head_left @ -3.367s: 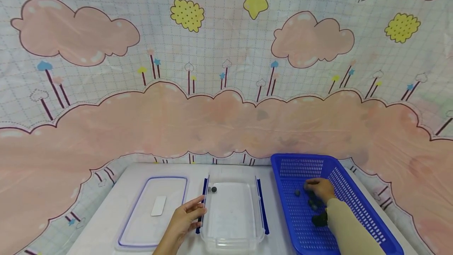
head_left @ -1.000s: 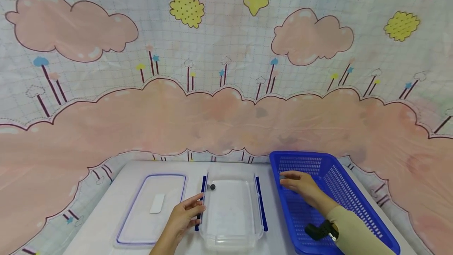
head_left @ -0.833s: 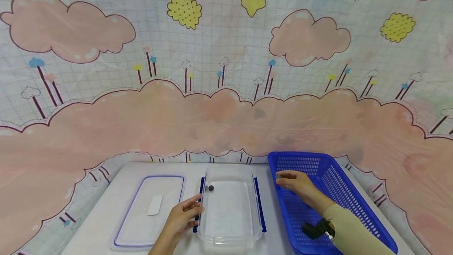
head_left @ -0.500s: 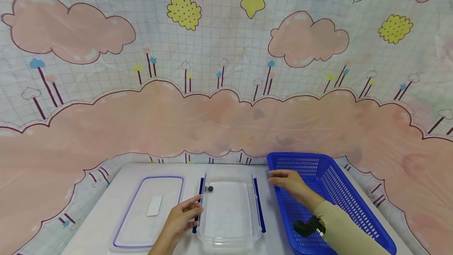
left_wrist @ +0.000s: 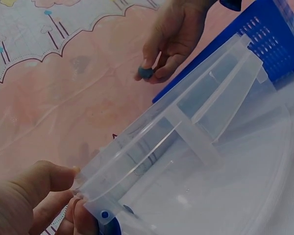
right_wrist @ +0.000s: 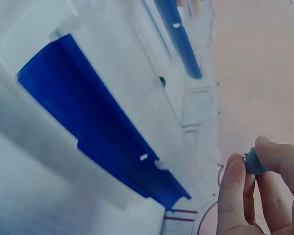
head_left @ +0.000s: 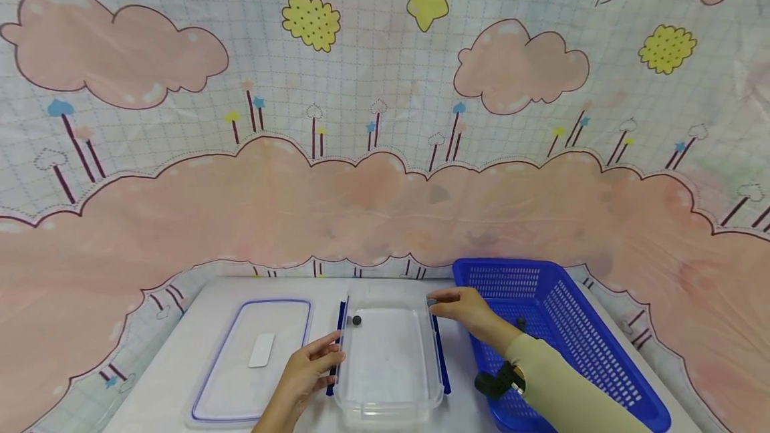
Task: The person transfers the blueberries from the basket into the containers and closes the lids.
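Observation:
A clear plastic container (head_left: 391, 369) with blue side flaps stands at the middle of the table. My left hand (head_left: 308, 371) holds its left side, thumb and fingers pinching the edge (left_wrist: 82, 188). Between thumb and fingertips, my right hand (head_left: 460, 307) pinches a blueberry (right_wrist: 256, 162), round and dusky blue with a small jagged crown. That hand is over the container's far right rim; the left wrist view shows the held blueberry (left_wrist: 145, 72) above the rim. Another dark blueberry (head_left: 357, 321) lies inside the container near its far left corner.
A blue perforated basket (head_left: 625, 359) stands on the right, under my right forearm, with a small dark item (head_left: 521, 321) inside. At the left lies a clear lid (head_left: 224, 359) with a blue seal and a white rectangle (head_left: 261, 351). A patterned cloth (head_left: 361, 212) hangs behind.
My right hand has lifted out of the basket with the blueberry and moved left, across the basket's side to the container's right rim. My left hand has kept its hold on the container.

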Demonstrator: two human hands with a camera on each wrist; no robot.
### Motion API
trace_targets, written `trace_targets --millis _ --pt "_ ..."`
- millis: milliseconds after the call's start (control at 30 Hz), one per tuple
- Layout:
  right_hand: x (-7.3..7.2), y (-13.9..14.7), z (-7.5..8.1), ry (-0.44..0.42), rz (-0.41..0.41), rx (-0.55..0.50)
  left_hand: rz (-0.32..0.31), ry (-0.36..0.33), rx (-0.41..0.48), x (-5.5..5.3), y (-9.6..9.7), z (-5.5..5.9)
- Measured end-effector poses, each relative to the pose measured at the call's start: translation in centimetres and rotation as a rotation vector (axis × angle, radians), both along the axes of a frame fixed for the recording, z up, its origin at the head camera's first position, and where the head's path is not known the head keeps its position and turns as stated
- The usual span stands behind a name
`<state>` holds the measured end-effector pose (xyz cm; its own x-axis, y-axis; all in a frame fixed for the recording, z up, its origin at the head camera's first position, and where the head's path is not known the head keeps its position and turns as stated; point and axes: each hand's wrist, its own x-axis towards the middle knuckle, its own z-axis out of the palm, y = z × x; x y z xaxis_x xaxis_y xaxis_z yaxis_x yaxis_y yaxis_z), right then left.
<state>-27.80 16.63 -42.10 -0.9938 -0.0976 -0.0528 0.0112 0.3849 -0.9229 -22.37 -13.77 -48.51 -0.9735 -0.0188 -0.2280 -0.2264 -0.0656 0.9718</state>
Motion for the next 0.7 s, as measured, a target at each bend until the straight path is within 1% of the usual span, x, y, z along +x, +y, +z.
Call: trace_targets --millis 200,333,533,700 --pt "-0.6 -1.6 -0.2 -0.018 0.02 -0.026 0.003 -0.007 0.005 -0.1 0.0 -0.1" --pt "-0.8 -2.5 -0.3 -0.034 0.053 -0.034 0.006 -0.01 0.006 0.0 0.0 -0.1" --pt "-1.4 -3.7 -0.4 -0.061 0.077 -0.046 0.012 -0.011 0.014 0.1 0.2 0.1" --pt "-2.0 -4.7 -0.5 -0.101 0.085 -0.102 0.015 -0.005 0.014 0.1 0.2 0.2"
